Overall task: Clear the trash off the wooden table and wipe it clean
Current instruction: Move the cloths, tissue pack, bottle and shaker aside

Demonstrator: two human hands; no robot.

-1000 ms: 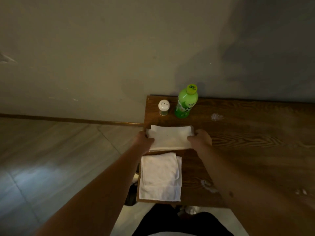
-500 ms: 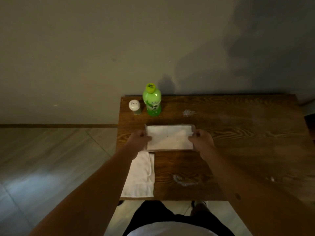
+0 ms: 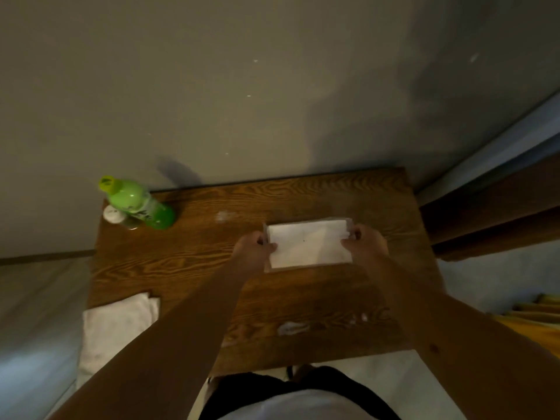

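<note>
I have my left hand [image 3: 256,245] and right hand [image 3: 365,242] well apart, each pinching one short end of the tissue pack [image 3: 309,244], which sits over the wooden table [image 3: 194,256], right of the green bottle [image 3: 138,204]; whether it rests on the wood I cannot tell. I judge the clearing step is in hand. Next I must carry the pack off the table, then collect the small scraps [image 3: 292,327] nearer me than the pack. The white cloth [image 3: 118,325], near-left of the pack, awaits wiping.
</note>
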